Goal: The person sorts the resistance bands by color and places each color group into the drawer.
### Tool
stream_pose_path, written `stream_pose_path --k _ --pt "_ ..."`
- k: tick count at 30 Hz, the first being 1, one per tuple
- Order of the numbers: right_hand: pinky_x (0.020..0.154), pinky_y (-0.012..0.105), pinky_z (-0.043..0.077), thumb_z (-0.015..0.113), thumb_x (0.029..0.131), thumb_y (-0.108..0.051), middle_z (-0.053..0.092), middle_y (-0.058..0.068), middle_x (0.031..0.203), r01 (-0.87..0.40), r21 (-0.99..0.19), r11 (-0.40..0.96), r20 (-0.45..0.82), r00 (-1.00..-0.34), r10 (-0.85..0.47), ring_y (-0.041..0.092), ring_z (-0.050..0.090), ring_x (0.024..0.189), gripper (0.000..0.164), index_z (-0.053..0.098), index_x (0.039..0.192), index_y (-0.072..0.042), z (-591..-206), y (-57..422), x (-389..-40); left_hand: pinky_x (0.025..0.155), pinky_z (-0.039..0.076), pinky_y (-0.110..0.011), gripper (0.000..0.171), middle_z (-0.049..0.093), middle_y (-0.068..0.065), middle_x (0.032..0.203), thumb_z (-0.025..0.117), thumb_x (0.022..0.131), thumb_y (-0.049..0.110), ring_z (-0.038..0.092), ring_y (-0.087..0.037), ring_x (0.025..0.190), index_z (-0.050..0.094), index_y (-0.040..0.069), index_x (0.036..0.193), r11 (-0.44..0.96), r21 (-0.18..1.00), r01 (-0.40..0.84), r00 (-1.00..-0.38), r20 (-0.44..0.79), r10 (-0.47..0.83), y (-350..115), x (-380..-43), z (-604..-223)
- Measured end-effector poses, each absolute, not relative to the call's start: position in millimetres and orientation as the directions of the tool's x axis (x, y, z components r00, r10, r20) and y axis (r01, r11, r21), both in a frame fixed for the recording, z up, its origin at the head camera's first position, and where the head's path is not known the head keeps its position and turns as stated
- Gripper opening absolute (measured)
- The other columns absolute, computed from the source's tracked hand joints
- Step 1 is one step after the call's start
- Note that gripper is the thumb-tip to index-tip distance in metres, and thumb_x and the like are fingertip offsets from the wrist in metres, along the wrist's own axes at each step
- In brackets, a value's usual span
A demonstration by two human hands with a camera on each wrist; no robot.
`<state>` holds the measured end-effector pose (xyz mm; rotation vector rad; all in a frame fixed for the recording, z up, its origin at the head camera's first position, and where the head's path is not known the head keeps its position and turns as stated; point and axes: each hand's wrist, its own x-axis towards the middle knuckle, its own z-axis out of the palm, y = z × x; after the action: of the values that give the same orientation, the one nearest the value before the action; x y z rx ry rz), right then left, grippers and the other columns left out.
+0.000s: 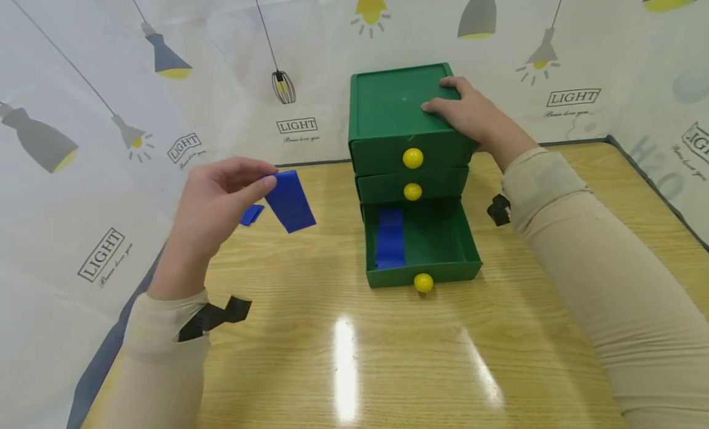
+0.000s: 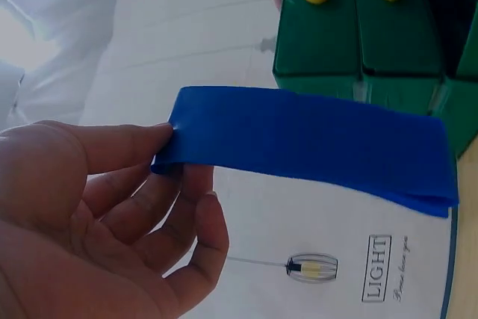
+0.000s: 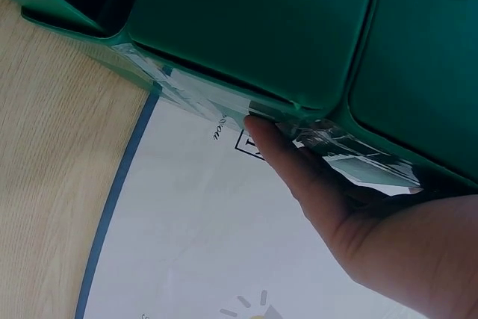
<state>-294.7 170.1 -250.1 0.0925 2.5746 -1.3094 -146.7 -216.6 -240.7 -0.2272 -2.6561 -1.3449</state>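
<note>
My left hand (image 1: 213,201) pinches one end of a folded blue strip (image 1: 292,201) between thumb and fingers. The strip hangs above the table, left of a green cabinet (image 1: 396,103) with three drawers and yellow knobs. In the left wrist view the blue strip (image 2: 306,143) extends away from the fingertips, its far end doubled over. My right hand (image 1: 468,109) rests at the cabinet's top right edge, two digits on the top and a finger (image 3: 280,151) stretched along its side. The bottom drawer (image 1: 443,238) is pulled out, with another blue strip (image 1: 390,238) lying flat along its left side.
A small blue piece (image 1: 252,215) lies on the wooden table (image 1: 288,330), behind the left hand. Black straps (image 1: 216,316) hang at both wrists. A white sheet printed with lamps (image 1: 221,53) stands behind the table and along its sides.
</note>
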Motion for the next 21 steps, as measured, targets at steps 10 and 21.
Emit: stream_pose_path --k 10,21 --pt "0.119 0.068 0.041 0.05 0.102 -0.066 0.002 0.01 0.181 0.169 -0.79 0.59 -0.247 -0.968 -0.053 0.044 0.034 0.157 0.086 0.0 0.17 -0.046 -249.2 169.0 -295.8 0.084 0.058 -0.031 0.017 0.08 -0.001 0.115 0.073 0.102 0.019 0.075 -0.014 0.098 0.081 0.015 0.117 0.54 0.773 0.333 -0.931 0.18 0.317 -161.6 -119.9 -244.3" --pt "0.119 0.069 0.041 0.05 0.102 -0.067 0.003 0.011 0.181 0.179 -0.783 0.595 -0.249 -0.968 -0.036 0.046 0.035 0.155 0.086 0.001 0.17 -0.046 -251.1 168.9 -297.0 0.081 0.062 -0.034 0.014 0.081 0.002 0.107 0.073 0.102 0.015 0.072 -0.009 0.088 0.081 0.013 0.113 0.385 0.772 0.506 -0.799 0.252 0.545 -106.4 -104.0 -254.3"
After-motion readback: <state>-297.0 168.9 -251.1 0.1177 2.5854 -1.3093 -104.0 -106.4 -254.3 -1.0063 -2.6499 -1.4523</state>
